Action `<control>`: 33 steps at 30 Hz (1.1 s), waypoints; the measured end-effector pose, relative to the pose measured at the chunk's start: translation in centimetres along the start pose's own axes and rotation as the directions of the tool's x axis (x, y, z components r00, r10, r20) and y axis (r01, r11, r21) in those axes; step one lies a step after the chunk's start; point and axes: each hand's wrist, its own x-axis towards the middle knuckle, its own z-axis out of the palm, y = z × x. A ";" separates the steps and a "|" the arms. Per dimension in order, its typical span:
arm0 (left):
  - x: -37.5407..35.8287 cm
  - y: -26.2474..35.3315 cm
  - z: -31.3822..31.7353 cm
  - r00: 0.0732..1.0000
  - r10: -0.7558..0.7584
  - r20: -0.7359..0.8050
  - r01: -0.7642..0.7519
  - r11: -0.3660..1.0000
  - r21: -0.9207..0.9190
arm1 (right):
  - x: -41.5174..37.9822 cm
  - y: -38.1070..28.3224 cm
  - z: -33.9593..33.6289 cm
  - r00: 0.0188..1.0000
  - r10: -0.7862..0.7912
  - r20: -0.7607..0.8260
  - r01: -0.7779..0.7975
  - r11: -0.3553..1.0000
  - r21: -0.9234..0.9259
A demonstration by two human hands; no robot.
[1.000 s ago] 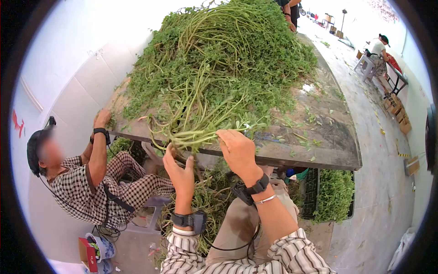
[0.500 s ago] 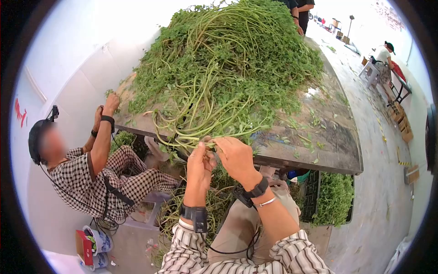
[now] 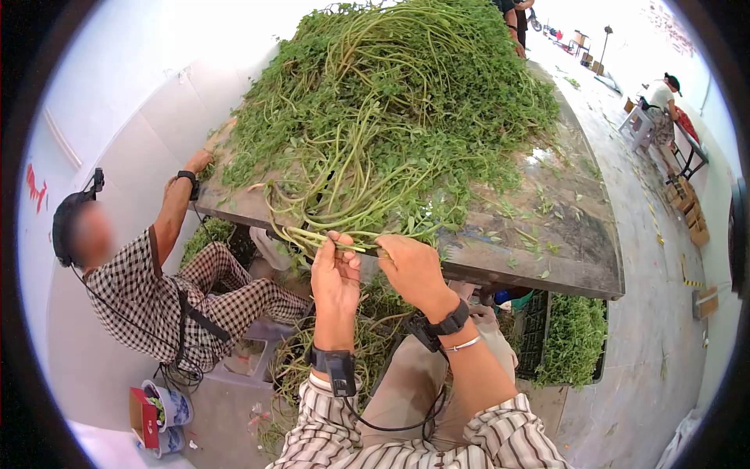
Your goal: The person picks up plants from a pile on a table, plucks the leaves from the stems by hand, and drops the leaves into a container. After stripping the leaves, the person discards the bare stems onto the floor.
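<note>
Long green stems [image 3: 320,237] lie across the near edge of the table, running on to a large heap of leafy greens [image 3: 406,94]. My left hand [image 3: 336,270] is palm up, its thumb and fingertips pinched on the stems. Close to its right, my right hand [image 3: 410,266] is closed on the same stems, back of the hand up; its fingertips are partly hidden. Both hands are just in front of the table edge, above my lap.
A co-worker [image 3: 141,289] sits at the left, one arm reaching to the heap. Crates of greens [image 3: 574,336] stand under the table [image 3: 547,258] at right. Discarded stems [image 3: 301,359] lie below. Other people are at the top right.
My hands have moved slightly apart along the stems, the left one a little left and the right one a little right. The co-worker's hands have moved further toward the heap.
</note>
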 end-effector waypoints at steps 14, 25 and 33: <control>-2.2 -0.7 -0.5 1.000 0.013 -0.015 -0.012 0.993 0.115 | -1.0 0.6 0.7 0.982 0.119 -0.148 -0.090 0.978 0.189; -3.0 -0.9 -1.5 0.998 0.034 -0.045 -0.033 0.999 0.039 | -0.4 3.0 -3.1 0.858 0.510 -0.064 -0.361 0.686 0.632; -1.7 -1.2 -0.7 0.952 -0.306 -0.002 0.302 0.938 0.169 | -0.3 2.1 -2.5 0.962 0.192 -0.196 -0.138 0.955 0.263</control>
